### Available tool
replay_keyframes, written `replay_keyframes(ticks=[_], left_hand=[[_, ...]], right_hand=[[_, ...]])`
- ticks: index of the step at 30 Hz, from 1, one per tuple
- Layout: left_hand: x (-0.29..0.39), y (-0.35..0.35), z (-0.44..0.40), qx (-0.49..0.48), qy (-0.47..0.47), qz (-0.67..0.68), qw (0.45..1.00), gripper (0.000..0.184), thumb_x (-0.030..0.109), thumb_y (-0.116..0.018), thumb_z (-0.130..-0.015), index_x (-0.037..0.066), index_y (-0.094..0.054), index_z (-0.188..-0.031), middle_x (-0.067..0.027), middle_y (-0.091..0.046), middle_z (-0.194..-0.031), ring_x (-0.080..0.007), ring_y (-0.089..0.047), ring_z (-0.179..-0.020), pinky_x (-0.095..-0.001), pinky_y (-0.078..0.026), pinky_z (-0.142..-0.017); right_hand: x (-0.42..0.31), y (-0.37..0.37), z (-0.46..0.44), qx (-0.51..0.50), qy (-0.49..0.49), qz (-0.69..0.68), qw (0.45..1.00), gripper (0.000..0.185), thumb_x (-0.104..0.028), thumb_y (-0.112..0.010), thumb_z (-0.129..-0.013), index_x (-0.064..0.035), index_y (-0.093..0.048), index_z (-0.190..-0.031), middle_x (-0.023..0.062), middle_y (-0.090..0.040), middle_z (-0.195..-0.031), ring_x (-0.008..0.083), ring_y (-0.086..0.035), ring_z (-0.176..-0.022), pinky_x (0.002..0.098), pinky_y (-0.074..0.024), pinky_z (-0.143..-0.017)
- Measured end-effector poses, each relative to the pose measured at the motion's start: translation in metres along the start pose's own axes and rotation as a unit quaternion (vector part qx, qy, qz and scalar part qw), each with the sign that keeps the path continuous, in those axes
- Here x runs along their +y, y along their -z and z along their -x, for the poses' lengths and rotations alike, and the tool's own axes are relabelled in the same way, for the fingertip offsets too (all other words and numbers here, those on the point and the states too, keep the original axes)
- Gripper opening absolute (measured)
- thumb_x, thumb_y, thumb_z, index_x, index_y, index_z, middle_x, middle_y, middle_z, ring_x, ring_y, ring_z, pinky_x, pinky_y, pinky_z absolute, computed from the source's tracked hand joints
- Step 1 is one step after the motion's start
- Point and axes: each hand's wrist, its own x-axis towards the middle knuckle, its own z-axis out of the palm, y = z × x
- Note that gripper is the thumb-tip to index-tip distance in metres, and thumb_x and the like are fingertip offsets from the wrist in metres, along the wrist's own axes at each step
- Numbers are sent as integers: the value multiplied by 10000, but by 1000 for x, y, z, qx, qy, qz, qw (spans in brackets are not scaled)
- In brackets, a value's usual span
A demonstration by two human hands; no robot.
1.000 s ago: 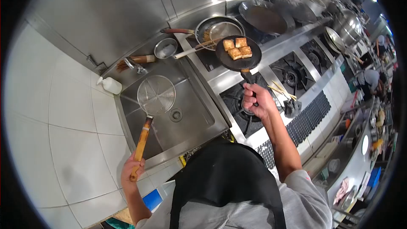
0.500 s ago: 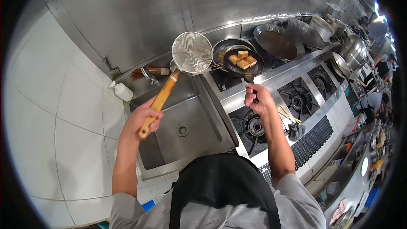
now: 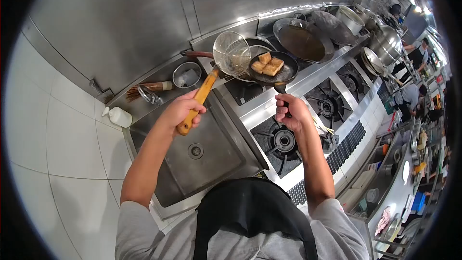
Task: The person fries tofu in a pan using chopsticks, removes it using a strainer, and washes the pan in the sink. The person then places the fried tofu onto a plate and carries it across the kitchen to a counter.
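Note:
My left hand [image 3: 182, 113] is wrapped round the wooden handle of a wire skimmer [image 3: 231, 50]. The skimmer's round mesh is raised beyond the sink, just left of a small black frying pan [image 3: 288, 71]. My right hand [image 3: 292, 110] grips that pan's dark handle. Several browned blocks of food [image 3: 273, 66] lie in the pan, gathered toward its left side. Behind the skimmer and pan, a larger pan [image 3: 260, 43] is partly hidden. Whether the mesh touches the black pan, I cannot tell.
A steel sink [image 3: 211, 163] lies below my left hand, with a white bottle [image 3: 117, 116], a brush [image 3: 149, 88] and a metal bowl [image 3: 187, 74] around it. Gas burners [image 3: 284, 140] and a wok of liquid [image 3: 302, 42] are to the right. People [image 3: 410, 97] stand far right.
The skimmer has risen out of the sink and swung right, close to the black pan. The food blocks have shifted within the pan. Both hands keep their hold.

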Motion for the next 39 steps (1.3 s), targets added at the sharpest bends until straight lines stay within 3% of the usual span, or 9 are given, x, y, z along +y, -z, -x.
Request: replay_keyframes(ticks=[5,10,16,23,28,32,35,38,39], left_hand=[[8,-4,-36,-32,28,18,999,697,43,-534,-888,125,-340,-1552,-70,-577,-908,-105,-534,-587,-272,-459,-508],[22,-10,-51,-31,71,21,997,447,70,-549,-901,83,-457,-1338,-66,-578,-911,-93,-529,-601,-260,-457,-508],[21,-6,-65,-39,104,50,993,432,77,-558,-897,81,-458,-1318,-67,-580,-909,-89,-528,-600,-257,-461,-511],[3,-12,-73,-82,89,117,986,490,54,-532,-901,100,-435,-1379,-73,-586,-918,-94,-538,-598,-255,-457,-510],[-20,-8,-82,-97,87,173,976,495,43,-522,-902,104,-424,-1384,-76,-585,-938,-96,-536,-588,-251,-445,-507],[-28,-10,-81,-114,74,221,966,307,46,-532,-887,84,-470,-1186,-84,-558,-951,-92,-530,-587,-259,-459,-500],[-33,-8,-79,-129,70,247,958,318,41,-527,-889,87,-463,-1197,-87,-557,-958,-92,-523,-583,-259,-451,-498],[-39,-5,-76,-146,67,270,950,370,36,-514,-893,84,-438,-1252,-89,-562,-960,-93,-526,-574,-257,-449,-485],[-42,-4,-77,-152,67,281,945,414,35,-506,-896,80,-420,-1298,-89,-567,-959,-94,-533,-568,-254,-449,-472]], right_hand=[[-4,-1,-20,-16,4,-28,999,81,-113,-556,-989,-33,-554,-1002,-36,-485,-712,56,-397,-518,243,-332,-476],[-2,2,-22,-9,-13,-39,999,80,-102,-558,-982,-22,-554,-976,-10,-506,-721,67,-404,-513,245,-328,-462],[-9,-7,-19,43,29,61,997,136,-109,-607,-950,-50,-543,-845,11,-506,-694,96,-411,-503,267,-334,-461],[-19,-4,-21,62,67,166,982,141,-116,-617,-940,-35,-538,-857,19,-509,-703,101,-426,-486,274,-361,-445],[-21,7,-33,88,118,345,927,170,-145,-635,-915,-34,-543,-825,9,-511,-654,97,-451,-490,294,-359,-429],[-21,6,-41,94,130,415,896,193,-176,-654,-892,-23,-558,-824,6,-533,-640,99,-492,-527,304,-396,-467],[-13,13,-55,129,196,533,813,204,-184,-621,-906,-2,-562,-835,50,-540,-649,122,-481,-506,318,-408,-478],[-12,11,-60,156,241,665,689,278,-225,-599,-871,51,-593,-904,259,-681,-785,449,-667,-770,484,-525,-741],[-11,8,-60,168,251,686,662,278,-221,-588,-873,54,-594,-912,287,-675,-814,480,-654,-816,509,-517,-773]])
